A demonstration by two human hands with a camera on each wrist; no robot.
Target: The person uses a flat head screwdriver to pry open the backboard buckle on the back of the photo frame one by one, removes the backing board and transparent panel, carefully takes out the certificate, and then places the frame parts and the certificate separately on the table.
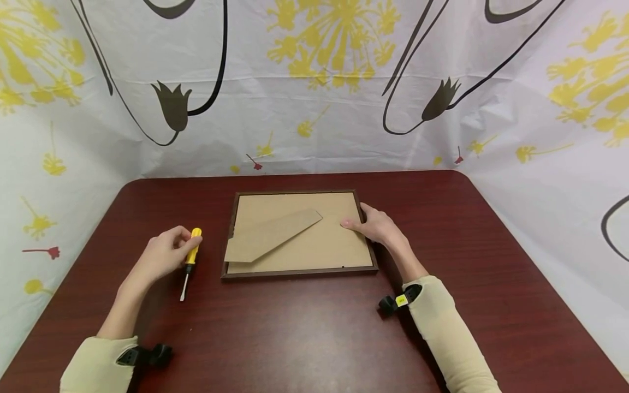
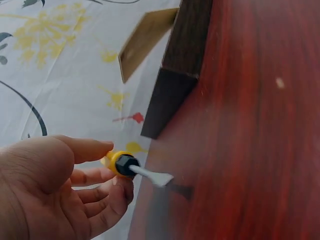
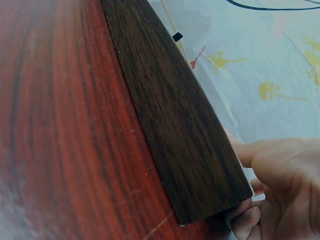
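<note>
A picture frame point(image 1: 300, 274) lies face down on the table, its dark wood rim around a tan backing board point(image 1: 339, 248). Slanting across the board is a cardboard stand flap point(image 1: 270, 236), which juts up from the frame in the left wrist view. To the frame's left, my left hand point(image 1: 164, 255) pinches the yellow handle of a flathead screwdriver point(image 1: 193, 250) between thumb and fingers, blade toward me. My right hand point(image 1: 382, 226) grips the frame's right side, thumb over the backing. In the right wrist view, curled fingers point(image 3: 245, 220) reach around the frame's corner.
The dark red wooden table point(image 1: 304, 333) has rounded far corners. A white sheet point(image 1: 314, 131) with yellow and grey flower prints hangs behind it and along both sides. Black wrist cameras are strapped over both sleeves point(image 1: 442, 322).
</note>
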